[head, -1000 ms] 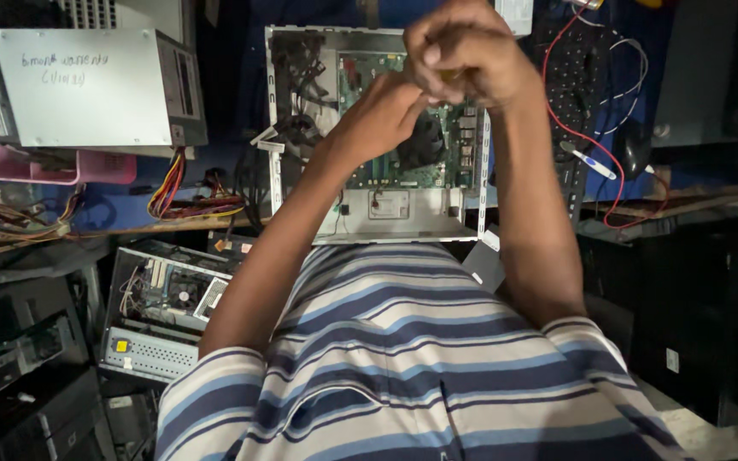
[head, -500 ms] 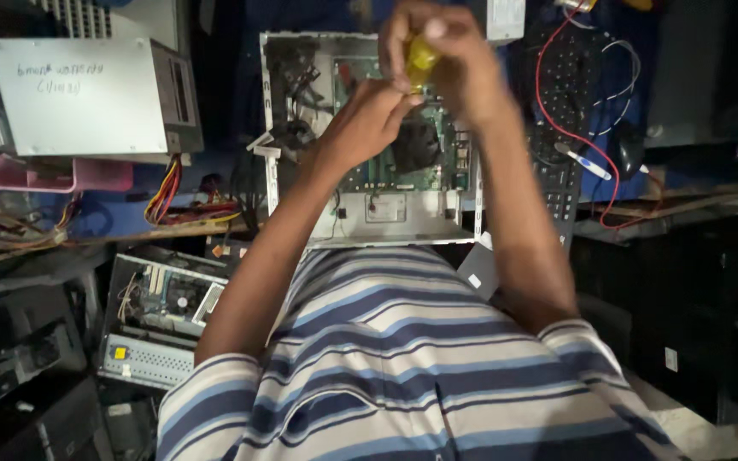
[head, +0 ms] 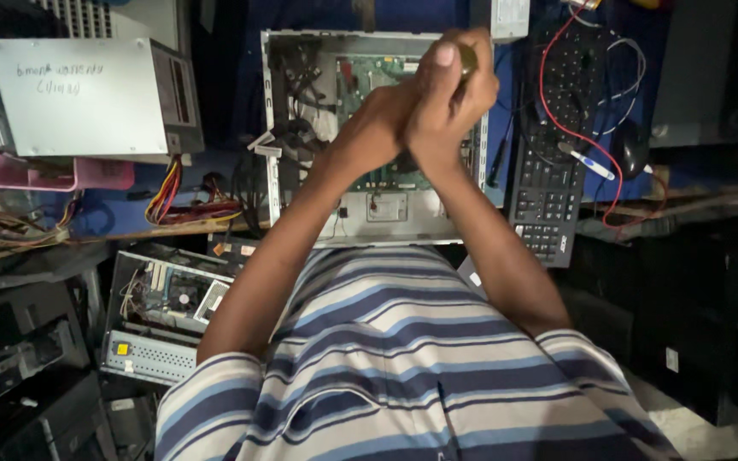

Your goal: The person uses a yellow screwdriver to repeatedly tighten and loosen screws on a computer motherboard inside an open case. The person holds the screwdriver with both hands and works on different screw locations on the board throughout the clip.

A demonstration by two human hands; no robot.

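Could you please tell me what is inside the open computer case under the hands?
Inside the open computer case a green circuit board and dark cable bundles show. The left hand and right hand cover its middle.

Both arms reach forward, elbows bent; the left hand point(head: 369, 128) and right hand point(head: 454, 85) press together, fingers curled closed.

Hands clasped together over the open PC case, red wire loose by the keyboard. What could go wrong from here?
1. Both hands, left hand and right hand, bunch around a small yellowish object right above the exposed motherboard; if the grip slips, it could drop onto the board.
2. The loose red wire loops over the keyboard close to the right forearm; an elbow move might snag it.
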